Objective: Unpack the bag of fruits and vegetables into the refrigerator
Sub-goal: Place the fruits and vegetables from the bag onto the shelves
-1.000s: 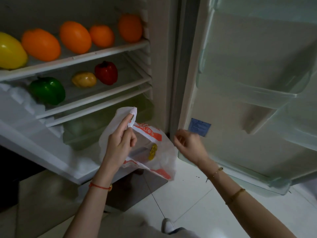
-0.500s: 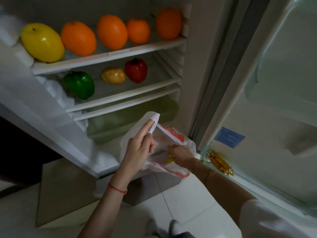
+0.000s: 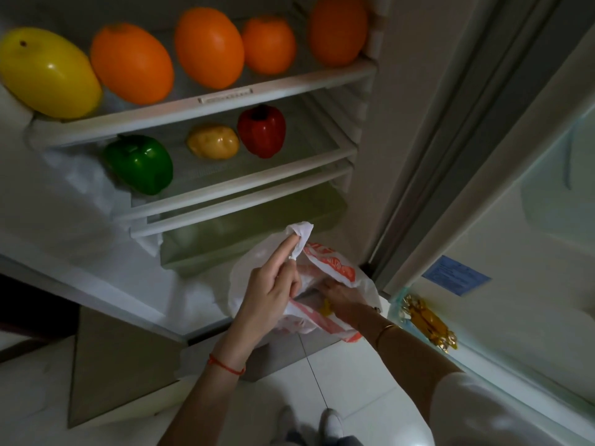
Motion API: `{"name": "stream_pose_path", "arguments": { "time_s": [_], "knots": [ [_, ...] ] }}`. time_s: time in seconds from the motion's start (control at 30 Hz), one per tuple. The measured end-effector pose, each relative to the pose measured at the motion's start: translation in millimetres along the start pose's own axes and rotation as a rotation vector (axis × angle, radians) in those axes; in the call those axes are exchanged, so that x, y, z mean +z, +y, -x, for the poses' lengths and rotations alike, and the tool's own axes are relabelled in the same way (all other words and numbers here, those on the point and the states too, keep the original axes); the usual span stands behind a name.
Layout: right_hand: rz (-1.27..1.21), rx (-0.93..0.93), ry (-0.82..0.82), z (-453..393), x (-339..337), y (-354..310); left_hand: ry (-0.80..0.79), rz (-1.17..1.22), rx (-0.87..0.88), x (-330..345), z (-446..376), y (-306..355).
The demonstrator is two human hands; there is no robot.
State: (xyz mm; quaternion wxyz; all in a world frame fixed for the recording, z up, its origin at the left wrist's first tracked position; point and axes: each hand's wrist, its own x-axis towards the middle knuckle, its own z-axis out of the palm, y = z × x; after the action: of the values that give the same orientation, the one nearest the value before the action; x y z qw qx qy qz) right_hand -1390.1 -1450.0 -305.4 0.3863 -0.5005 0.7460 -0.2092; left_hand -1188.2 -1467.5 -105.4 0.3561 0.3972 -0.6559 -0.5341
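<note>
My left hand [image 3: 270,288] pinches the handle of a white plastic bag [image 3: 341,272] with orange print, held up in front of the open refrigerator [image 3: 206,101]. My right hand [image 3: 341,297] is inside the bag's mouth, its fingers hidden by the plastic; a small yellow thing [image 3: 325,308] shows beside it. On the top shelf lie a yellow fruit [image 3: 48,72] and several oranges [image 3: 209,46]. The shelf below holds a green pepper [image 3: 140,164], a potato [image 3: 213,141] and a red pepper [image 3: 261,130].
A pale green crisper drawer [image 3: 251,226] sits under the shelves. The open door [image 3: 515,220] stands at the right, with a gold-wrapped packet [image 3: 428,320] in its bottom rack. My shoes [image 3: 309,423] are on the white tiled floor.
My right hand left the door's lower rack, where a gold-wrapped packet now lies, and went into the bag. My left hand kept holding the bag's handle. The view shifted left and closer.
</note>
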Motion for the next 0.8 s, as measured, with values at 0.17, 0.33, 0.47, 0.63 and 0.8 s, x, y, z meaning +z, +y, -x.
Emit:
{"name": "stream_pose_path", "arguments": {
  "time_s": [0.17, 0.33, 0.47, 0.63, 0.8],
  "knots": [
    [-0.049, 0.029, -0.017, 12, -8, -22, -0.009, 0.000, 0.005, 1, -3, 0],
    [0.067, -0.099, -0.027, 22, -20, -33, -0.006, -0.018, 0.017, 3, 1, 4],
    [0.166, -0.243, 0.048, 37, -22, -39, 0.005, -0.034, 0.041, 4, 6, 7],
    [0.054, -0.443, 0.187, 81, -42, -56, 0.015, -0.016, 0.061, 8, 12, 11],
    [-0.040, -0.419, 0.369, 129, -81, -49, 0.025, -0.024, 0.079, 12, 21, 14]
  ]
}}
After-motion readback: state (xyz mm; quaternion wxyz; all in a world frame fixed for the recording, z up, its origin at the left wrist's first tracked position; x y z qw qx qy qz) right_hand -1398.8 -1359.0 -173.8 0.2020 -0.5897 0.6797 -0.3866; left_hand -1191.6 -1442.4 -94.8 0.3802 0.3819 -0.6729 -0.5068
